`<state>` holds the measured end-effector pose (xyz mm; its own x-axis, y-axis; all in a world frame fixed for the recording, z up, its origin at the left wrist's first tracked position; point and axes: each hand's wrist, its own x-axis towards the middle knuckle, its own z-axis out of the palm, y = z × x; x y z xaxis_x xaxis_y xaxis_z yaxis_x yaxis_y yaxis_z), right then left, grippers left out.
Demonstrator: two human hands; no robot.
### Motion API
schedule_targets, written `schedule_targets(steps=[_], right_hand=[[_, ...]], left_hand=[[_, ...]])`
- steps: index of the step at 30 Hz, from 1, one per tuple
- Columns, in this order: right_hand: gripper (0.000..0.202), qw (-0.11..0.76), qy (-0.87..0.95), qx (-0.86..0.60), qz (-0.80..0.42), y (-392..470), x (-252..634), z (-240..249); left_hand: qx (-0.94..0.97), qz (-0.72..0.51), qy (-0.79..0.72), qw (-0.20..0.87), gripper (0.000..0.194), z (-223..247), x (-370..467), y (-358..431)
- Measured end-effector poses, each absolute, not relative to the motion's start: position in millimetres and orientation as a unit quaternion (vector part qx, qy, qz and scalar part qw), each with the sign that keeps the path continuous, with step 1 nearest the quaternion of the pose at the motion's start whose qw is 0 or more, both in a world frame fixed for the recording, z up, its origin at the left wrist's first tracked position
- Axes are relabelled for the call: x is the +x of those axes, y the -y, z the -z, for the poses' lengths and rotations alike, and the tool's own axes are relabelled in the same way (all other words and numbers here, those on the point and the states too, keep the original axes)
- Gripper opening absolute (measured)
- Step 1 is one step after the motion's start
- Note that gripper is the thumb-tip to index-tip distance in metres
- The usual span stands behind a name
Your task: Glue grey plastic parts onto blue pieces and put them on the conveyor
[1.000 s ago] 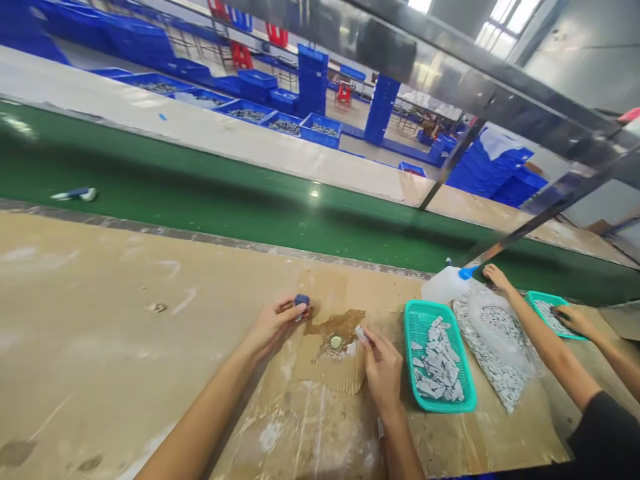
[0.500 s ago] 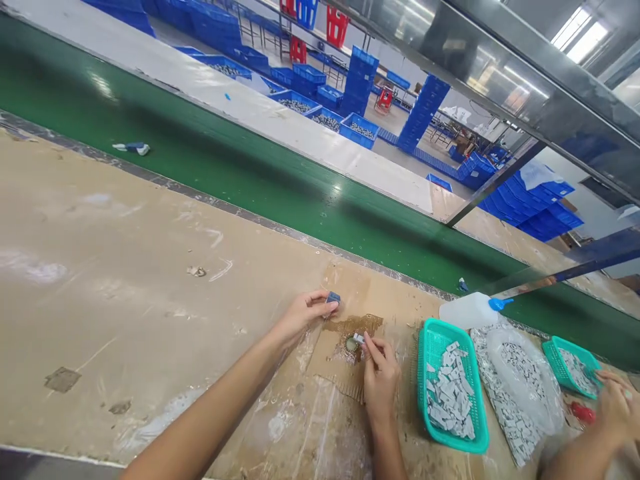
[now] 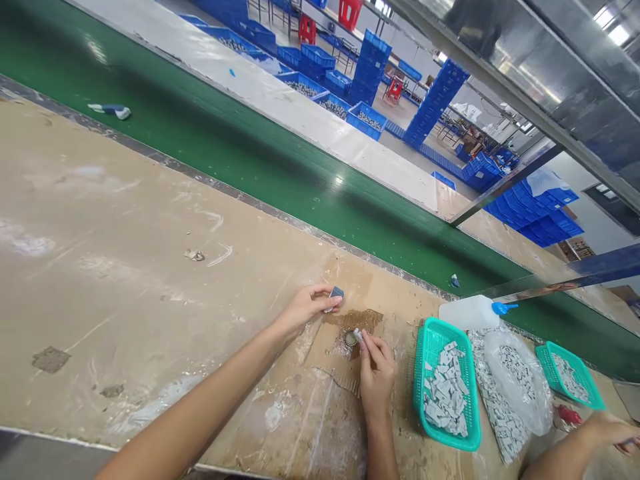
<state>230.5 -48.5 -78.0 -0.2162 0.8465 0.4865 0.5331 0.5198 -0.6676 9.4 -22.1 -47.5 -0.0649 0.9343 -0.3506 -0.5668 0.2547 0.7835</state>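
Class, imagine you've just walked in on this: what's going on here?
A person is working with both hands at a worktop. The left hand holds a small blue block. The right hand pinches a small pale piece at a little round cap; whether they touch is unclear. To the right stands a green basket of pale pieces, with a white bottle beyond it. Another person's hand shows at the right edge.

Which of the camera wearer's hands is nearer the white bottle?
Right: the right hand is lower left of the white bottle in the picture; the left hand is farther left.
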Motion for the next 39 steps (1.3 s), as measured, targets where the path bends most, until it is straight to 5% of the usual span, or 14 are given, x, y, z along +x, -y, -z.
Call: schedule_targets(steps=[20,32,39], right_hand=[[0.017,0.408,0.812,-0.416,-0.009,52.6,225.5,70.2],[0.013,0.358,0.848,-0.389,0.032,52.3,224.2,67.6],[0.016,0.406,0.808,-0.428,-0.013,53.4,229.8,64.9]], left_hand=[[0.221,-0.589,-0.414,0.657,0.043,25.3,4.8,31.1],[0.246,-0.594,-0.437,0.629,0.042,30.2,5.8,30.6],[0.261,-0.577,-0.441,0.636,0.042,30.7,7.9,31.1]])
